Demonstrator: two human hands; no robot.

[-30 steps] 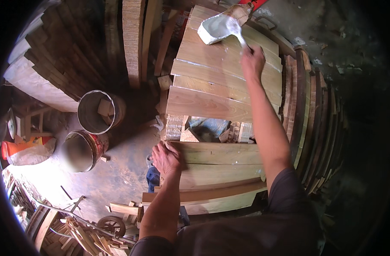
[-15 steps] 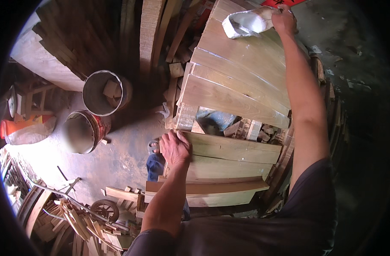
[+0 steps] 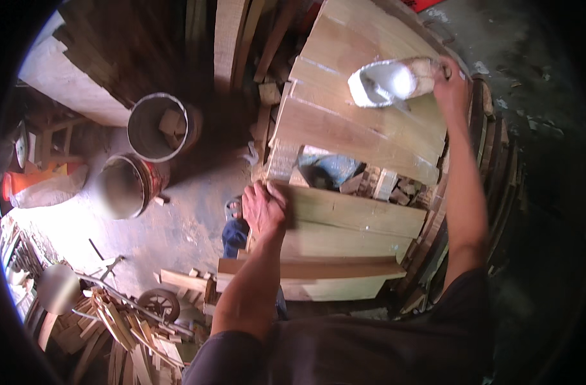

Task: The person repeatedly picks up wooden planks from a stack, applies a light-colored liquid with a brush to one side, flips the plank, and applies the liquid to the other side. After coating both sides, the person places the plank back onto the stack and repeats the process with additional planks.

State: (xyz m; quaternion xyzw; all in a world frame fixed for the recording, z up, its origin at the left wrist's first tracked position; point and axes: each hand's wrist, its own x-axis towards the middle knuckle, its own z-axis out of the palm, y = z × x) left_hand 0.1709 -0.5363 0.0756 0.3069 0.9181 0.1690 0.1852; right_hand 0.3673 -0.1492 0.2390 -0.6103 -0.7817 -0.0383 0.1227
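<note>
My right hand [image 3: 448,80] is closed around the handle end of a cut-open plastic jug [image 3: 365,86], white and coated inside. A thin flat piece [image 3: 396,101] sticks out over its rim; its kind is unclear. The jug hangs tilted above several joined wooden boards [image 3: 351,122] with white streaks along their seams. My left hand [image 3: 265,208] grips the left end of a nearer wooden board [image 3: 357,215], fingers curled over its corner. Another board [image 3: 318,268] stands on edge closer to me. In the gap between the two groups of boards, wood offcuts [image 3: 373,183] and something blue [image 3: 338,168] show.
Two buckets [image 3: 157,157] [image 3: 145,183] stand on the floor to the left, one holding wood blocks. Scrap wood [image 3: 123,327] and a small wheel [image 3: 159,304] lie at the lower left. Upright planks [image 3: 230,45] lean at the back. Stacked curved strips [image 3: 485,173] line the right side.
My right hand has brought the jug nearer to me and slightly to the right over the boards. My left hand keeps its grip on the board's end.
</note>
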